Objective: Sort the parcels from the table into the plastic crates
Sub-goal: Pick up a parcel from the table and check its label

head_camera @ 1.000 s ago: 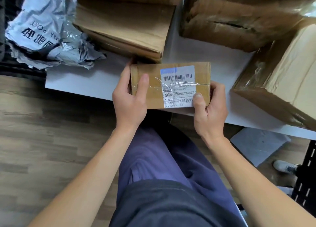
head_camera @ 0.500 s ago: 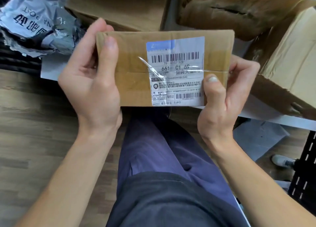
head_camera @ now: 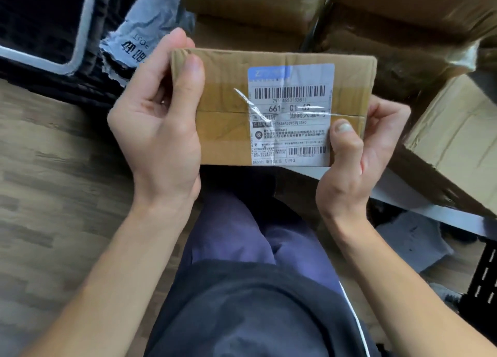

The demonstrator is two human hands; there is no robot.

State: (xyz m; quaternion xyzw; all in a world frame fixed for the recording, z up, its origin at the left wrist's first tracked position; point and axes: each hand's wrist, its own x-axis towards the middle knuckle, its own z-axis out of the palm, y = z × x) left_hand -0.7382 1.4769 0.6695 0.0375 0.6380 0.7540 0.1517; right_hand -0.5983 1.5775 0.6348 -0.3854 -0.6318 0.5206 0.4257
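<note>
A small flat cardboard parcel (head_camera: 226,109) with a white shipping label and clear tape is held up close in front of me, label facing up. My left hand (head_camera: 158,131) grips its left end, thumb on top and fingers behind. My right hand (head_camera: 357,163) grips its right lower corner, thumb pressed on the label's edge. A dark plastic crate (head_camera: 40,28) with a light rim stands at the upper left on the floor.
Several larger cardboard boxes (head_camera: 403,28) crowd the white table (head_camera: 403,195) behind the parcel, one (head_camera: 457,136) overhanging at the right. A crumpled grey mail bag (head_camera: 145,34) lies at the table's left end. Wooden floor spreads to the left; another black crate (head_camera: 484,276) sits at the lower right.
Both hands lifted the parcel off the table edge and brought it closer to my face. The view swung left, bringing the dark crate into sight.
</note>
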